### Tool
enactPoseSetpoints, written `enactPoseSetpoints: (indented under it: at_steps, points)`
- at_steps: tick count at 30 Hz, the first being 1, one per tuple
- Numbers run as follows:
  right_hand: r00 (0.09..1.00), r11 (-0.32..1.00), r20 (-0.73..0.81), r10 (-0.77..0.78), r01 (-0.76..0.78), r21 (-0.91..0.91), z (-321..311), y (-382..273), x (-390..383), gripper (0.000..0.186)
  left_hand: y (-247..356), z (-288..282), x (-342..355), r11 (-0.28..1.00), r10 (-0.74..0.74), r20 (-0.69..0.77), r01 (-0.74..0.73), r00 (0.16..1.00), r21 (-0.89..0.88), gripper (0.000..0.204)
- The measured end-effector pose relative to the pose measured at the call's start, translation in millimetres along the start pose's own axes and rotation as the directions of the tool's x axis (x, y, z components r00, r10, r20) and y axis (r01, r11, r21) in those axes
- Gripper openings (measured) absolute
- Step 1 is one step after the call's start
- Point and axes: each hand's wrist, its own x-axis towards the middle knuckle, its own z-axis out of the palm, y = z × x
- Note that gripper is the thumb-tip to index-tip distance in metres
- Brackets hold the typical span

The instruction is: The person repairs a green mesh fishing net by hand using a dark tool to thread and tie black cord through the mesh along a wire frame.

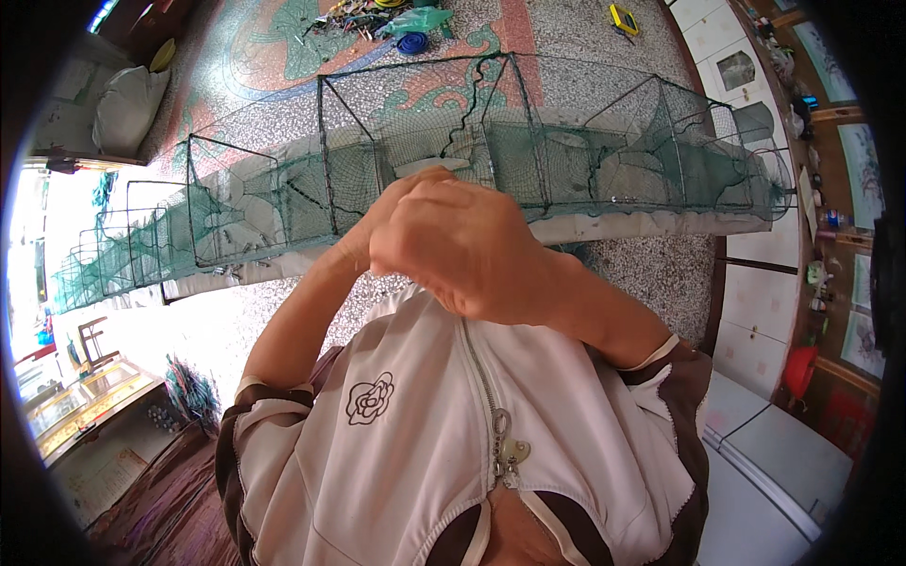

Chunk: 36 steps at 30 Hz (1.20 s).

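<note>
My right hand (467,247) is closed and lies across my left hand (401,200), in front of my chest. The fingers of both are curled, and whatever they may hold is hidden behind the knuckles. Just beyond them stretches a long fish trap (429,118) of green mesh over dark rectangular frames. It runs from the far left to the right side, standing opened out on a long, pale-covered bench (651,224). A dark wavy cord (477,94) hangs down the mesh above my hands. Whether my hands touch the netting cannot be made out.
On the patterned floor beyond lie a pile of loose bits (354,21), a blue coil (412,43) and a yellow object (623,19). A white sack (130,108) stands left. White cabinets (755,311) line the right. A glass-topped case (90,401) is at lower left.
</note>
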Motion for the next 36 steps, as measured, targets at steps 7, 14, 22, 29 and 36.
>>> enactPoseSetpoints:
  at_steps: [7,14,22,29,36]
  points:
    - [0.832,0.831,0.024,0.555,-0.553,-0.049,-26.3,26.3,-29.2,0.016,-7.3,-2.6,-17.2,0.807,0.386,0.138,-0.407,0.912,0.429,0.006]
    - [0.702,0.625,0.307,0.642,-0.712,0.321,-14.6,44.9,-43.2,0.025,-13.3,-1.6,-26.3,0.749,0.425,0.018,-0.362,0.905,0.555,0.011]
    - [0.688,0.645,0.312,0.655,-0.725,0.243,-38.6,56.2,-16.7,0.034,-47.8,-27.8,-51.3,0.915,0.134,0.144,-0.178,0.980,0.361,0.017]
    - [0.740,0.707,0.254,0.622,-0.671,0.222,-37.3,71.0,6.1,0.038,-212.6,-125.1,-46.6,0.747,0.007,-0.447,0.292,0.894,0.597,0.015]
    - [0.758,0.732,0.251,0.601,-0.649,0.208,-39.6,77.3,15.7,0.038,-260.5,-149.4,-28.8,0.650,0.269,-0.813,0.525,0.517,0.549,0.019]
